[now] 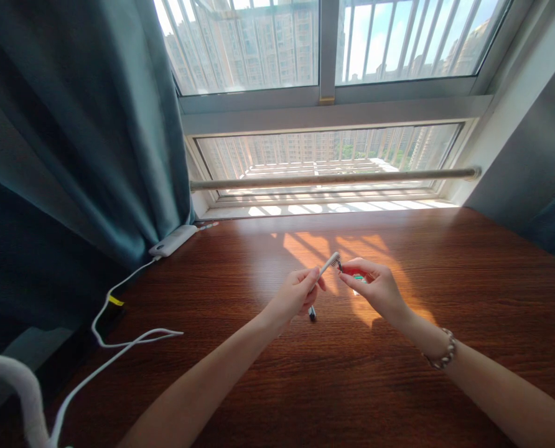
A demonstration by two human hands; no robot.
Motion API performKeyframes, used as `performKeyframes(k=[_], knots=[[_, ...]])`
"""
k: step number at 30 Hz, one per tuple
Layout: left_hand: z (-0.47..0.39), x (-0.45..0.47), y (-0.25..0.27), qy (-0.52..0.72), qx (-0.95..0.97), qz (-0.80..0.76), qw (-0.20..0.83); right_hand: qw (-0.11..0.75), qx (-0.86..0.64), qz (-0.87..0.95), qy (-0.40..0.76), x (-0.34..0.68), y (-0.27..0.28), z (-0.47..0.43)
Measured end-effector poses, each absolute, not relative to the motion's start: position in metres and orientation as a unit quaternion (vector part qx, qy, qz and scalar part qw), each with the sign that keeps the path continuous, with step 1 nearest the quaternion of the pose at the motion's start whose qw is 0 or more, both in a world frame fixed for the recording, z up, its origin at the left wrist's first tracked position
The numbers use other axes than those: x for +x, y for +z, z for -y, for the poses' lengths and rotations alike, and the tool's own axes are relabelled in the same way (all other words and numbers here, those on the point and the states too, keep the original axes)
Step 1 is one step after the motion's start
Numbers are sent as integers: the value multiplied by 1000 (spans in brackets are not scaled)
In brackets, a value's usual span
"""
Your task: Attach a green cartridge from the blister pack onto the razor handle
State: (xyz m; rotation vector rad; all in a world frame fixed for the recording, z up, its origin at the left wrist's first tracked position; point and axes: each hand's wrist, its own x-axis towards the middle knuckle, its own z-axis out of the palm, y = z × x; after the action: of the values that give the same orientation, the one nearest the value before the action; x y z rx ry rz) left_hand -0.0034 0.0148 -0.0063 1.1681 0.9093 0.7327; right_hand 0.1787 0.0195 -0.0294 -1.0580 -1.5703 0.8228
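My left hand [302, 290] is closed round the handle of a white toothbrush [326, 266], its head tilted up and to the right, dark bristles facing my right hand. Thumb and fingers of my right hand [371, 285] pinch a small dark piece [340, 266] right by the bristles; its kind is too small to make out. Partly hidden behind the right fingers is a small green-and-white thing [359, 278]. A short object with a black end [312, 313] lies on the table just below my left hand, its upper part covered.
The brown wooden table [240, 373] reaches to the window sill. A white power strip [175, 241] lies at the table's left edge by the blue curtain [132, 124], with a white cable [101, 323] running forward. A rail [333, 179] crosses the window.
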Motion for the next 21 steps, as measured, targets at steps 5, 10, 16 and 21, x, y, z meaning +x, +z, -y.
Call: performKeyframes(k=[5,10,16,21], knots=[[-15,-4,-6,346,514,-403,673,516,-442,649,342,180,-31,-19],[-12,-1,-7,349,521,-385,677,511,-448,643,352,179,-28,-18],[-13,0,-8,364,510,-393,673,533,-430,585,434,179,-25,-17],[-12,1,-8,359,529,-383,667,524,-394,554,513,178,-27,-19]])
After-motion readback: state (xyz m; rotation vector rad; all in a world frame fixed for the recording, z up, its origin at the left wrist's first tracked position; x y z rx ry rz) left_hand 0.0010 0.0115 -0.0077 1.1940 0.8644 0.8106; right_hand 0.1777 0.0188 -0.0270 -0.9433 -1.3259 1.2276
